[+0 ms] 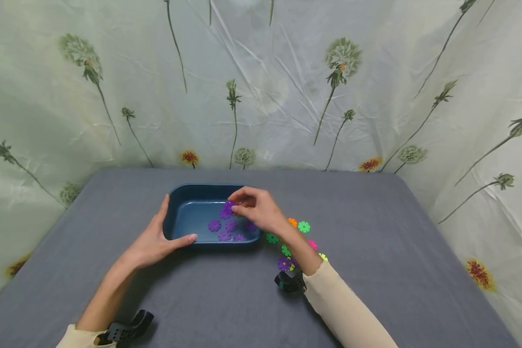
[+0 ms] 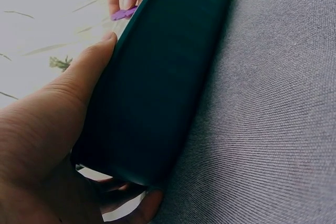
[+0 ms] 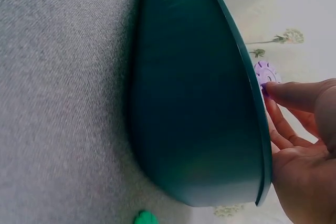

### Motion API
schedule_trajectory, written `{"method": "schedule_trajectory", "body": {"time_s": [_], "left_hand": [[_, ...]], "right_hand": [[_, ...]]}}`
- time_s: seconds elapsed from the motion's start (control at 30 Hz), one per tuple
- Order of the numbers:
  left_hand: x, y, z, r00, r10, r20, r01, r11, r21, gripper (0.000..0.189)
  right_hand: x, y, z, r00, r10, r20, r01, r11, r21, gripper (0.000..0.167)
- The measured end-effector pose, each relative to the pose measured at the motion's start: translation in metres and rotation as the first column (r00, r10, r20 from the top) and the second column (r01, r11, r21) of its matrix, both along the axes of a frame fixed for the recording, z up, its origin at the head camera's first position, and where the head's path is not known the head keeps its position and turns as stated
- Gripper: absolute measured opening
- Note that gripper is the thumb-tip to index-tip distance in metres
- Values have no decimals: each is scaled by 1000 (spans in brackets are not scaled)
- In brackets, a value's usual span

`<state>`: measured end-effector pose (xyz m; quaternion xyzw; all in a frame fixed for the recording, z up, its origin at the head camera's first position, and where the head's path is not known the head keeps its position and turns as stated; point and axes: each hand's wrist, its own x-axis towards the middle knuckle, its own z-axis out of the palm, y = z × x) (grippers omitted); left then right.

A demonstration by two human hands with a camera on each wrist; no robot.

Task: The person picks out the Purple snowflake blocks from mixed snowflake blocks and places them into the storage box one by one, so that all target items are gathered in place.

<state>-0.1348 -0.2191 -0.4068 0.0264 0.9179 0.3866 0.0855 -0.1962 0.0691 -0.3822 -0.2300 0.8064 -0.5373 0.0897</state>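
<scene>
A blue rectangular plastic basin sits on the grey cloth, with several purple notched snowflake discs lying inside toward its right half. My left hand grips the basin's left end, thumb along the near rim and fingers at the end wall. Above the basin's right part, my right hand pinches a purple snowflake disc between thumb and fingertips; a second purple one seems to be right by it. In the left wrist view, a held purple disc shows above the rim. The basin wall hides the discs inside from both wrist views.
To the basin's right, partly under my right forearm, lie loose discs: green, orange, pink, yellow and purple. A floral curtain hangs behind the grey-covered table. Each wrist wears a black strap.
</scene>
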Motion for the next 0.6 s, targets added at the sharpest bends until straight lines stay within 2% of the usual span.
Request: {"method": "schedule_trajectory", "body": {"time_s": [0.5, 0.6], "left_hand": [[-1, 0, 0, 1000, 11, 13, -11, 1000, -9, 134], [-1, 0, 0, 1000, 7, 8, -6, 1000, -4, 134]], "right_hand": [[-17, -23, -3, 1000, 15, -9, -13, 994, 112, 19], [-18, -29, -4, 1000, 16, 12, -18, 993, 115, 19]]}}
